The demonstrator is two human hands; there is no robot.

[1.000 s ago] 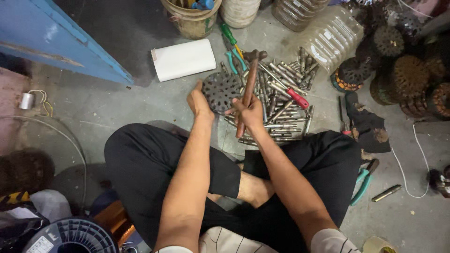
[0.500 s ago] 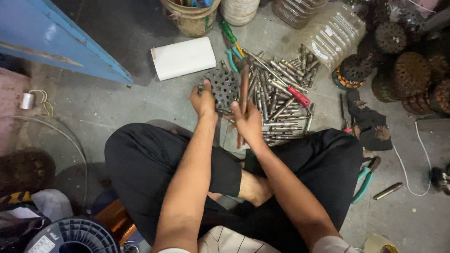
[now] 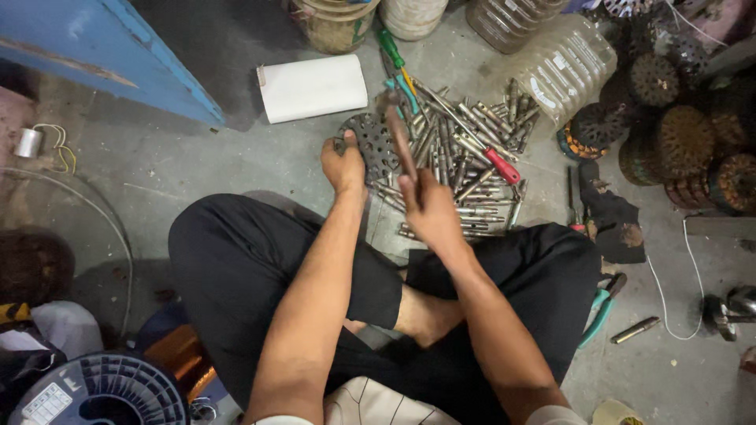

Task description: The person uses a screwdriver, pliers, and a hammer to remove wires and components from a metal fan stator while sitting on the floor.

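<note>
The person sits cross-legged on the concrete floor (image 3: 197,169), dark trousers filling the near ground, with a spool (image 3: 94,393) crowding the near left corner. Bare floor lies open to the left of the knees, up to the blue panel (image 3: 118,59); to the right, pliers (image 3: 600,307) and a dark rag (image 3: 610,216) hem the leg in.

The right hand (image 3: 429,208) is wrapped tight around the wooden handle of a hammer (image 3: 398,134). Its long axis runs up and away from the body, tilted slightly left, head at the far end over a perforated metal disc (image 3: 374,142). The left hand (image 3: 344,165) presses on the disc's near left edge, fingers curled over it.

Just beyond and right, a heap of metal rods (image 3: 465,149) spreads out, touching the disc. Farther off lie a white block (image 3: 313,86), plastic bottles (image 3: 563,67) and buckets (image 3: 335,20).
</note>
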